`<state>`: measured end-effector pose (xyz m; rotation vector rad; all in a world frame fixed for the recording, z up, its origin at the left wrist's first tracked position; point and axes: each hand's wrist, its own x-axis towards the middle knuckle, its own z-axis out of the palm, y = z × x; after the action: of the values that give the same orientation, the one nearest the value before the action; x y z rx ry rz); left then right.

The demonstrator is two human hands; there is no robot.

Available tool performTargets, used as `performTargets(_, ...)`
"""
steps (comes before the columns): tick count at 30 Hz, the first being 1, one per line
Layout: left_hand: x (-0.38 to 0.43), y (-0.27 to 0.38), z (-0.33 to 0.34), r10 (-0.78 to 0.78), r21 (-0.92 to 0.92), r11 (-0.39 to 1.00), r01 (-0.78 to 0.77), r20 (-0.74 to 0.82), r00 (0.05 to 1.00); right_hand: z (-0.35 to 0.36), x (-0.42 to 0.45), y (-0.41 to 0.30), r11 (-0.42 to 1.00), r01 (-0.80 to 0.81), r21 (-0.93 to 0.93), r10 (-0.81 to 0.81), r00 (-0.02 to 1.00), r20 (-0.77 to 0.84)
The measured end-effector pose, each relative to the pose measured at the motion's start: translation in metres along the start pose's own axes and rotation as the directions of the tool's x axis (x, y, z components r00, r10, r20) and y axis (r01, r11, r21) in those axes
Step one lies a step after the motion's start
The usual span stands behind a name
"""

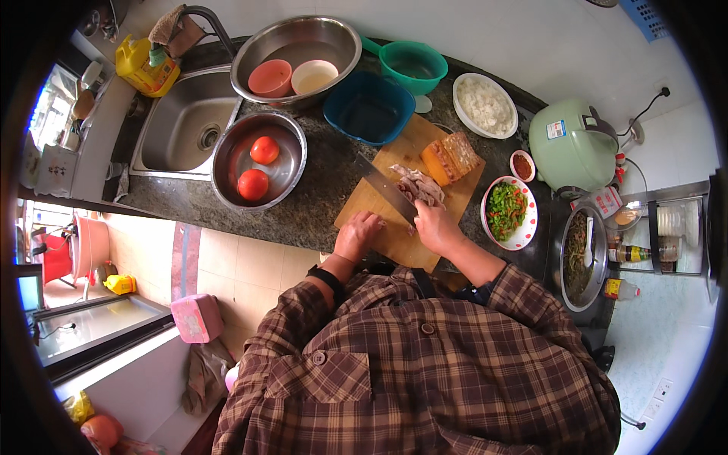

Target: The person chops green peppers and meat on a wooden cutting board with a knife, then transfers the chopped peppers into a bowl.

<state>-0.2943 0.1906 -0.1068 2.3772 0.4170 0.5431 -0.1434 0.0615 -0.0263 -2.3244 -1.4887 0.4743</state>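
My right hand (437, 227) grips the handle end of a wide-bladed kitchen knife (388, 189). Its blade slants across the wooden cutting board (364, 206), pointing away from me to the left. Beyond the blade, a pile of sliced meat (421, 186) lies against it. My left hand (358, 234) rests on the near left part of the board with curled fingers. A small pale bit shows at its fingertips; whether it is held cannot be made out. Farther back on the board sits a thick orange-sided block of food (450, 158) with a rough brownish top.
Left are a steel bowl with two tomatoes (265, 150) and a sink (187, 125). Behind stand a large steel basin (296, 28), a blue basin (369, 114) and a green colander (414, 65). Right are white rice (484, 107), chopped peppers (508, 211) and a green rice cooker (574, 148).
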Motion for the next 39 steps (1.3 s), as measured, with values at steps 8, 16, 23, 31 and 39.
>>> performTargets(8,-0.007,-0.004,-0.001,0.108,0.036,0.994,-0.107,-0.008,0.994,0.000,-0.027,-0.015,0.993,0.027,0.117,-0.035,0.997,0.062)
performTargets(16,-0.006,-0.005,0.000,0.116,0.037,0.993,-0.116,0.010,0.993,0.003,-0.029,-0.020,0.984,-0.057,0.168,0.034,0.989,0.141)
performTargets(23,-0.007,-0.008,0.000,0.064,0.049,0.996,-0.070,0.115,0.991,-0.002,-0.033,-0.023,0.988,-0.063,0.142,0.038,0.984,0.174)
performTargets(31,-0.008,-0.008,-0.001,0.128,-0.002,0.992,-0.128,0.061,0.990,0.003,-0.033,-0.019,0.991,-0.078,0.105,0.053,0.974,0.221)
performTargets(39,-0.008,-0.004,-0.007,0.065,0.095,0.992,-0.081,0.159,0.985,0.033,0.016,-0.036,0.997,0.057,0.050,-0.064,0.989,0.133)
